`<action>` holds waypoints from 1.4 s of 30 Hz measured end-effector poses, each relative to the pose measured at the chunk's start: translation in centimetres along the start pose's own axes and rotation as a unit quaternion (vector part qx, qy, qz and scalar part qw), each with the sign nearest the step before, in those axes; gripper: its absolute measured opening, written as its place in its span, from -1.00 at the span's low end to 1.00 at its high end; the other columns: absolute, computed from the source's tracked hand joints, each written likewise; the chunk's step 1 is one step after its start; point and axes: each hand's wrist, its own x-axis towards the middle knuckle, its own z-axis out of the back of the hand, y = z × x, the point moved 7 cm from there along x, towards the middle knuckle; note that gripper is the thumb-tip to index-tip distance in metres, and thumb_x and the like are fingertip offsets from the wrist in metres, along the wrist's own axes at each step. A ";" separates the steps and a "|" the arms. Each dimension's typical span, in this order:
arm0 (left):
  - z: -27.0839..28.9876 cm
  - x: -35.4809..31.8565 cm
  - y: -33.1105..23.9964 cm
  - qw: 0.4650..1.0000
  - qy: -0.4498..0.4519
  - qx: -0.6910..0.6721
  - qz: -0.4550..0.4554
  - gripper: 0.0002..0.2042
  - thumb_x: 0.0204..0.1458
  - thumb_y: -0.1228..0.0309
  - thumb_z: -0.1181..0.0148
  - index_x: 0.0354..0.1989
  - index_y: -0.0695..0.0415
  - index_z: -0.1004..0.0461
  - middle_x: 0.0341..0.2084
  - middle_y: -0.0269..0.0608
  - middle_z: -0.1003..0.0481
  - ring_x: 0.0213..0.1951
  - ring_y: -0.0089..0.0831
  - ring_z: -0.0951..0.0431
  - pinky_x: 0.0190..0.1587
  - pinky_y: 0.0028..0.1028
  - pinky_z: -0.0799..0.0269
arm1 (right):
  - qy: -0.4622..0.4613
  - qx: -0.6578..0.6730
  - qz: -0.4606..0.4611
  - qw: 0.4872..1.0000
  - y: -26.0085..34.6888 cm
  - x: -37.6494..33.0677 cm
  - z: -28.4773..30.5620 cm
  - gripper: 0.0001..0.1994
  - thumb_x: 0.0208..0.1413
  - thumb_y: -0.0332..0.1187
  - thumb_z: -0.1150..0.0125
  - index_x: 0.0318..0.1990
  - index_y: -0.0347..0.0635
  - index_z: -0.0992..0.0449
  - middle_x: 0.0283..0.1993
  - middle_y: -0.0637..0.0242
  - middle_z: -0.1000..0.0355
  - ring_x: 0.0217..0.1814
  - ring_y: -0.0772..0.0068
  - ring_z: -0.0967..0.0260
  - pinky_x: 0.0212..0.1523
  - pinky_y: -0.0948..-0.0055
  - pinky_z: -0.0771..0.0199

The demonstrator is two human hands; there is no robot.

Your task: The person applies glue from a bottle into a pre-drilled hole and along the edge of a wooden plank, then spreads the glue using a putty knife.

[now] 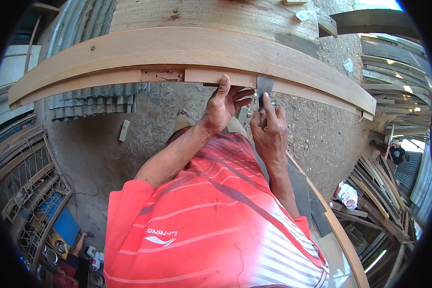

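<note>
A long planed timber piece (pixel 192 45) runs across in front of me, bowed by the lens. Along its near edge lies a narrower ledge (pixel 105 78), with a rough, pitted recess (pixel 162 75) left of the middle. My right hand (pixel 271 127) grips a putty knife (pixel 265 85), index finger stretched along it. Its wide grey blade stands against the near edge, right of the middle; the fingers cover much of the handle. My left hand (pixel 219 106) is palm up just left of the blade, thumb against the edge, other fingers apart beneath it, holding nothing.
Corrugated sheets (pixel 96 103) lie beyond and below the timber at left. A small wood offcut (pixel 124 130) rests on the dirt floor. Stacked planks (pixel 377 187) and a white bag (pixel 346 195) are at right. Metal frames (pixel 29 187) stand at left; another person (pixel 69 269) is at lower left.
</note>
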 end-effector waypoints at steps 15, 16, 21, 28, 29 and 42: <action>-0.2 -0.2 -0.6 0.999 0.035 0.016 0.014 -0.27 0.32 -0.26 0.16 0.36 0.15 -0.30 0.21 -0.12 -0.48 0.21 -0.28 -0.47 0.28 -0.23 -0.36 | -0.002 0.012 -0.009 1.000 0.0 -0.8 -0.2 -0.45 0.08 -0.51 -0.30 0.29 -0.23 -0.46 -0.32 0.08 -0.35 -0.36 0.08 -0.41 -0.32 0.10 -0.49; -0.3 -0.2 -0.7 0.999 0.038 0.016 0.013 -0.27 0.32 -0.26 0.16 0.35 0.15 -0.30 0.21 -0.12 -0.48 0.21 -0.27 -0.47 0.27 -0.23 -0.37 | -0.004 0.027 0.017 0.999 0.9 -0.8 -0.7 -0.45 0.09 -0.50 -0.30 0.29 -0.21 -0.47 -0.32 0.08 -0.36 -0.36 0.09 -0.41 -0.32 0.12 -0.49; -0.2 -0.1 -0.6 0.999 0.030 0.011 0.013 -0.29 0.32 -0.25 0.14 0.31 0.15 -0.34 0.17 -0.14 -0.50 0.20 -0.25 -0.49 0.23 -0.23 -0.40 | -0.010 0.014 0.050 0.999 1.1 -0.6 -1.6 -0.45 0.10 -0.49 -0.30 0.31 -0.17 -0.46 -0.31 0.06 -0.36 -0.36 0.11 -0.42 -0.31 0.14 -0.49; 0.5 -0.1 -0.5 0.999 0.019 0.024 0.022 -0.24 0.29 -0.28 0.12 0.33 0.19 -0.32 0.16 -0.12 -0.51 0.21 -0.22 -0.48 0.24 -0.24 -0.40 | -0.067 -0.022 -0.056 0.996 -3.7 -0.8 1.9 -0.48 0.17 -0.43 -0.24 0.31 -0.25 -0.42 -0.23 -0.02 -0.39 -0.30 0.03 -0.45 -0.23 0.10 -0.50; 0.5 -0.1 -0.4 0.999 0.021 0.022 0.023 -0.24 0.29 -0.29 0.12 0.33 0.19 -0.32 0.16 -0.12 -0.52 0.21 -0.22 -0.48 0.24 -0.24 -0.39 | -0.075 -0.021 -0.039 0.996 -3.4 -0.8 1.7 -0.48 0.16 -0.44 -0.24 0.31 -0.28 -0.41 -0.22 -0.05 -0.38 -0.29 -0.02 -0.45 -0.24 0.07 -0.50; -0.8 -0.2 -1.1 0.999 0.033 0.018 0.021 -0.34 0.32 -0.25 0.12 0.28 0.07 -0.41 0.15 -0.19 -0.54 0.14 -0.36 -0.53 0.18 -0.32 -0.43 | -0.014 0.017 0.011 1.000 0.5 -1.3 -1.3 -0.43 0.13 -0.49 -0.27 0.34 -0.18 -0.41 -0.30 0.09 -0.36 -0.38 0.14 -0.41 -0.30 0.15 -0.50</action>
